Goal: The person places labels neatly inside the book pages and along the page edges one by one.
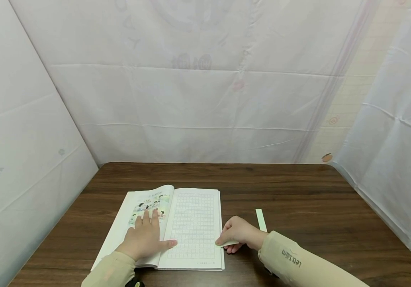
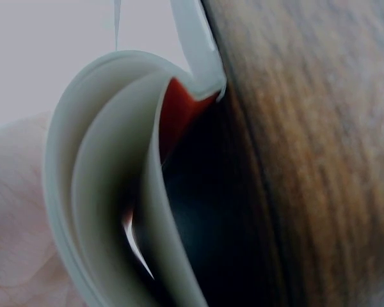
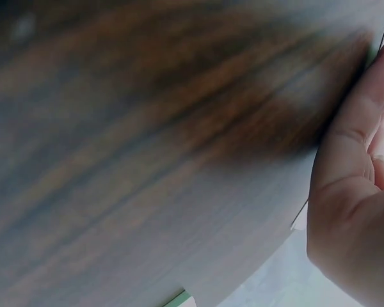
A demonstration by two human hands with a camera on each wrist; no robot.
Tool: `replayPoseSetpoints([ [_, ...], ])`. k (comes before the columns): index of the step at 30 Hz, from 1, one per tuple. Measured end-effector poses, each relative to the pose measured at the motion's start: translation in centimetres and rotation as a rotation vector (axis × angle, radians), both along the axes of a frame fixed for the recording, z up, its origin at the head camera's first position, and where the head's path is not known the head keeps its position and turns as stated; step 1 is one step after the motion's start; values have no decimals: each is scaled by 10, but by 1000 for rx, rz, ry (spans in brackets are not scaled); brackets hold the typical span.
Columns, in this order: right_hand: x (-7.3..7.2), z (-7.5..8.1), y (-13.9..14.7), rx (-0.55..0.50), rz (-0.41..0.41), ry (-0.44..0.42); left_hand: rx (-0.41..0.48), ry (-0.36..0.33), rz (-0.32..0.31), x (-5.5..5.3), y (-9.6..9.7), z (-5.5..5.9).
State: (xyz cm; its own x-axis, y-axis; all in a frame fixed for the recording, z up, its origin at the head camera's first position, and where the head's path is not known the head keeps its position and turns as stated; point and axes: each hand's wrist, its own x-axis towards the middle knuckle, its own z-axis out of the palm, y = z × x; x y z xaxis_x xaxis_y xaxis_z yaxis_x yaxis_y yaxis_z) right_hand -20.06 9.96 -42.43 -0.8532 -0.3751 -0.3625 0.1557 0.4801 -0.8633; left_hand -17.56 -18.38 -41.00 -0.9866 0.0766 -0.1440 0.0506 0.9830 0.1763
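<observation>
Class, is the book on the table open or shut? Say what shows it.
Open. The book shows two facing pages: drawings on the left, a printed grid on the right. The left hand rests on it.

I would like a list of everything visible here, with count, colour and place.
Table: one, dark brown, lower view.
Backdrop cloth: count unclear, whitish, behind and beside table.
Book: one, white-paged, open on table.
Printed picture: one, multicoloured, left page.
Printed grid: one, pale, right page.
Held strip: one, pale green, book's right edge.
Loose strip: one, pale green, table, right of book.
Dark object: one, blackish, bottom edge, mostly cut off.
Sleeves: two, beige, forearms.
Left hand: one, bare, on book.
Right hand: one, bare, pinching held strip.
</observation>
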Motion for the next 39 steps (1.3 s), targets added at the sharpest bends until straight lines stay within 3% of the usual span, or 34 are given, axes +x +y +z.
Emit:
replayPoseSetpoints([
  [20, -2, -1, 1, -27, -7, 1, 4, -6, 2, -1, -1, 1],
  [39, -1, 1, -6, 56, -23, 11, 3, -9, 9, -2, -1, -1],
])
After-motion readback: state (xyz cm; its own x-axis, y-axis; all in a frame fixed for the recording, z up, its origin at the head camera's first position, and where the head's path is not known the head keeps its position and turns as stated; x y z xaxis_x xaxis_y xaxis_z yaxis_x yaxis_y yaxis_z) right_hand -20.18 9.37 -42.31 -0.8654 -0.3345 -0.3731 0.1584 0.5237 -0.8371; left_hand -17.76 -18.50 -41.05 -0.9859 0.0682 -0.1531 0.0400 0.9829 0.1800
